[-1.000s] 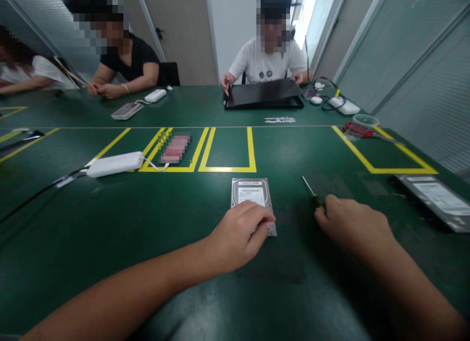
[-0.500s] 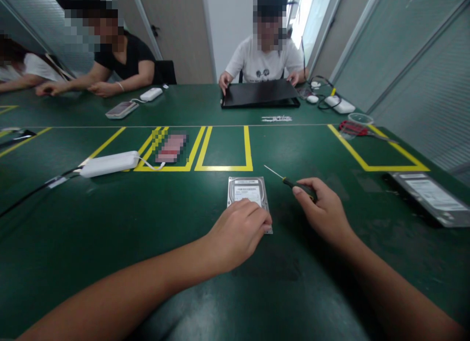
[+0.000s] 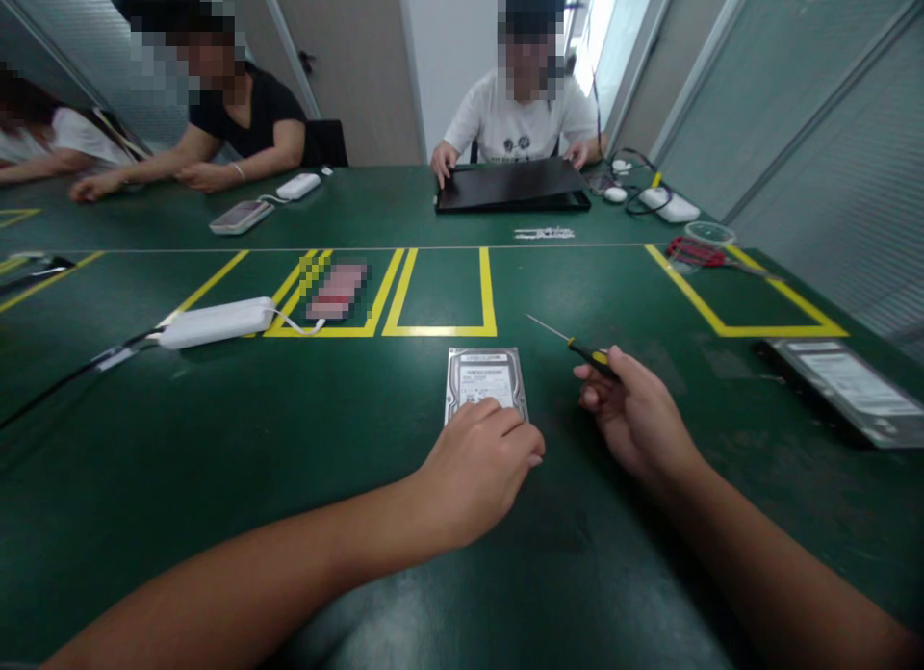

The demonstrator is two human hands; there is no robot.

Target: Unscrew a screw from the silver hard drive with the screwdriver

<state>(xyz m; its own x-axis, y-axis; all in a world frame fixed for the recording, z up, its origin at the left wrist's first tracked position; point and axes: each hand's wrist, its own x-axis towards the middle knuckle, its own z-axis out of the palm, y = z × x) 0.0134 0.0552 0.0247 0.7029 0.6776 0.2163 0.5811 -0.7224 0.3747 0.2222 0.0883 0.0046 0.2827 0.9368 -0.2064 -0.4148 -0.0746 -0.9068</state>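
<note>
A small silver hard drive [image 3: 487, 373] with a white label lies flat on the green table. My left hand [image 3: 485, 463] is over its near end, covering that part. The fingers are curled together, and whatever is in them, if anything, is hidden. To the right of the drive, my right hand [image 3: 639, 405] grips a thin screwdriver [image 3: 588, 352] by its black and yellow handle. Its shaft points up and left, with the tip apart from the drive.
A larger hard drive [image 3: 856, 386] lies at the right. Farther back are red-handled scissors [image 3: 697, 253] and a clear lid [image 3: 711, 232]. A white power strip [image 3: 217, 323] and a phone [image 3: 338, 292] are at the left. Across the table, a person handles a black panel [image 3: 512, 186].
My left hand has shifted slightly right and down, covering the drive's near corner. The screwdriver has turned in my right hand, showing more yellow, and the thumb has moved up.
</note>
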